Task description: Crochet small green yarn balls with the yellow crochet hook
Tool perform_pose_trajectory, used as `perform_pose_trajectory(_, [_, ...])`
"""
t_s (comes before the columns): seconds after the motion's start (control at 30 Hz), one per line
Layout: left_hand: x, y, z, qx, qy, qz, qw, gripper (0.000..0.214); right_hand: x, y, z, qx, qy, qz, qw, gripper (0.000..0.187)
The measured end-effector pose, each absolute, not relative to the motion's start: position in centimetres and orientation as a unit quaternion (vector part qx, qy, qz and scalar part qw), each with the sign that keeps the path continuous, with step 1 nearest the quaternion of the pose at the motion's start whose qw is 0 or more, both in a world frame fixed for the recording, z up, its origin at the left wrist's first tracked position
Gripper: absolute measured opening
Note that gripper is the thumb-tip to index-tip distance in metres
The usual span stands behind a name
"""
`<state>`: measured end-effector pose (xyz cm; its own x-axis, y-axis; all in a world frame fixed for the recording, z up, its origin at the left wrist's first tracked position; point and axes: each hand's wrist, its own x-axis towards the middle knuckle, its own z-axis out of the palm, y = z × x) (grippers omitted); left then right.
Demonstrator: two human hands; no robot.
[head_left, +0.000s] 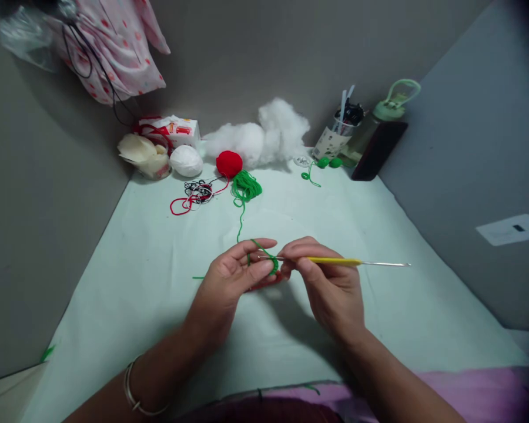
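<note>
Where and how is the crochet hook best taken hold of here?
Probably by its yellow handle, coming from the right, as the right hand does. The handle looks thicker than the slim metal at both ends of the hook, which lies roughly level. Its left end is at the green crochet piece in the left hand, so that side seems crowded.

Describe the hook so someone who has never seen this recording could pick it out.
Start at the pale table and find the right hand above it. Held there, the hook runs sideways, its front end reaching the small green piece in the left hand. Yellow in the middle with slim metal at both ends, it stands apart from the yarn.
</note>
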<state>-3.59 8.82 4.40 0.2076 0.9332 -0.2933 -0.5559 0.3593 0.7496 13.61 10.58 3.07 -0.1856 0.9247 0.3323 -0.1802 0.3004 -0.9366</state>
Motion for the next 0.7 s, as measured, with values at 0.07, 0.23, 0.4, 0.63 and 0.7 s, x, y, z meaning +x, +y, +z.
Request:
perform_pose_trajectory(0.07, [-3.7,8.9,4.5,0.252,0.367,0.504,0.74,0.042,13.6,10.5,3.0,-0.319,-0.587,0.495,0.556,0.019])
perform_pose_trajectory(0.23, [-4.4,9.4,4.8,0.217,0.321,0.462,0.798,0.05,13.6,10.8,3.4,-0.32,-0.553,0.506,0.579,0.014])
perform_pose_trajectory(0.4, [-4.9,9.5,4.9,0.21,0.286,0.449,0.82,0.03,14.1,11.7,4.3,-0.372,-0.471,0.568,0.562,0.021])
perform_pose_trajectory(0.63, [-4.1,9.2,4.5,0.298,0.377,0.494,0.725,0.03,13.9,11.3,3.6,-0.337,-0.533,0.559,0.539,0.015])
perform_pose_trajectory(0.7, [-3.9,9.1,4.4,0.333,0.385,0.492,0.707,0.031,13.8,10.9,3.2,-0.323,-0.576,0.516,0.546,0.012])
